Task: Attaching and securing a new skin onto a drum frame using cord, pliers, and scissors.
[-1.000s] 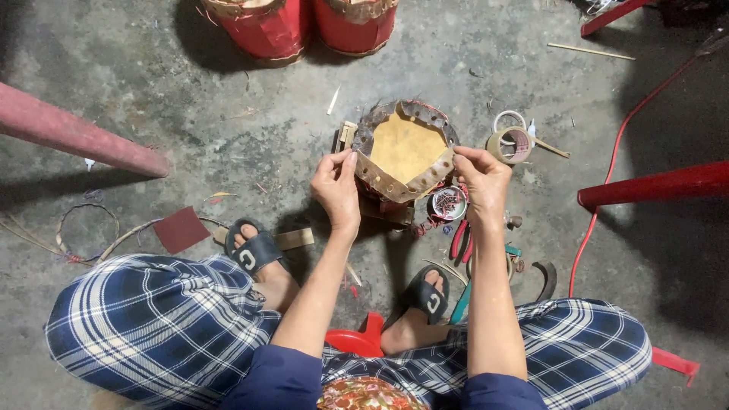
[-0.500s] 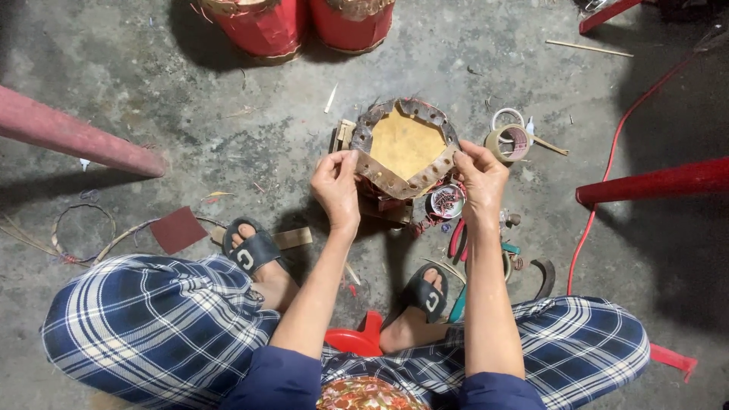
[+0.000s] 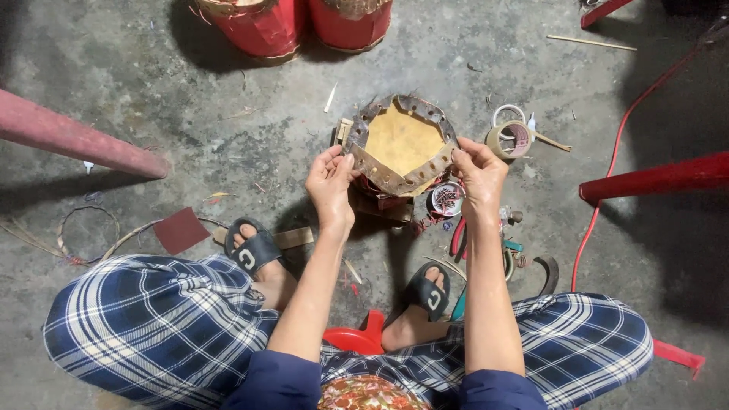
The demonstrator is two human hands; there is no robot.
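We hold a small drum (image 3: 401,144) over the concrete floor (image 3: 228,129), left hand (image 3: 331,182) and right hand (image 3: 478,171) both pinching its punched hide rim; the skin looks seated, with lacing apparently not yet done. Tape rolls (image 3: 510,137) lie near.

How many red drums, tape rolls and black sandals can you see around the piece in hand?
Red cylindrical drums at the top edge: 2
Tape rolls on the concrete floor: 2
Black sandals on the person's feet: 2
Total: 6
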